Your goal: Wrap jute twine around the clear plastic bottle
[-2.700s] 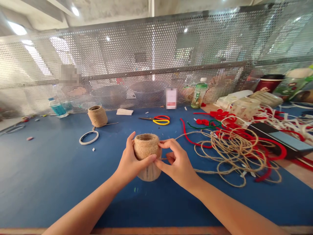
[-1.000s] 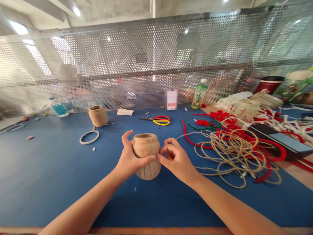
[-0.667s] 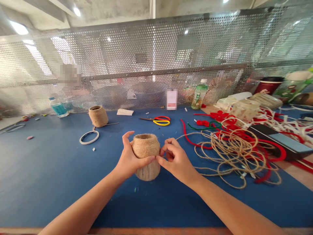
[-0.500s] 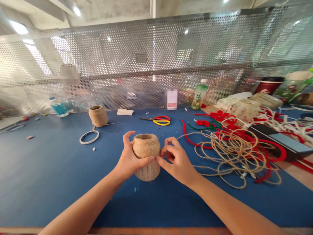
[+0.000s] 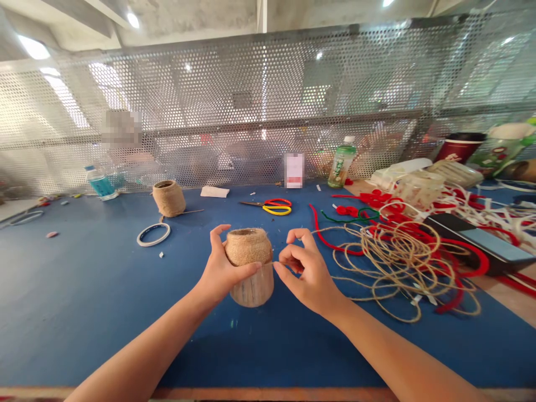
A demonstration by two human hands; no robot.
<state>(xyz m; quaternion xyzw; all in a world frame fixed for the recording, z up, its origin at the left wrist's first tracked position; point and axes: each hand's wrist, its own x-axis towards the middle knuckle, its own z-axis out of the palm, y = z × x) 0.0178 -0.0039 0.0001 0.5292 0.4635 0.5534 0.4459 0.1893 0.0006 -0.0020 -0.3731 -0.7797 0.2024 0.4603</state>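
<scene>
A jar [image 5: 252, 287] is wrapped in twine over its upper half, while its lower part shows a bare, pale, streaked surface. My left hand [image 5: 224, 267] grips it from the left, thumb across the front at the lower edge of the wrapping. Just right of the jar, my right hand [image 5: 307, 273] pinches the jute twine [image 5: 270, 263], a short taut length of which runs to the jar. From this hand the twine leads to a loose heap of jute twine [image 5: 402, 262] on the right.
Scissors [image 5: 276, 207] lie beyond the jar. A second twine-wrapped jar [image 5: 168, 198] and a tape roll [image 5: 153, 234] are left. Red cords [image 5: 464, 262], a black box [image 5: 481, 243] and a green-labelled bottle [image 5: 342, 162] are right. A perforated metal screen [image 5: 234, 123] stands behind.
My right hand has moved away from the jar to the right, drawing a short length of twine straight. My left thumb has shifted slightly left and up on the jar.
</scene>
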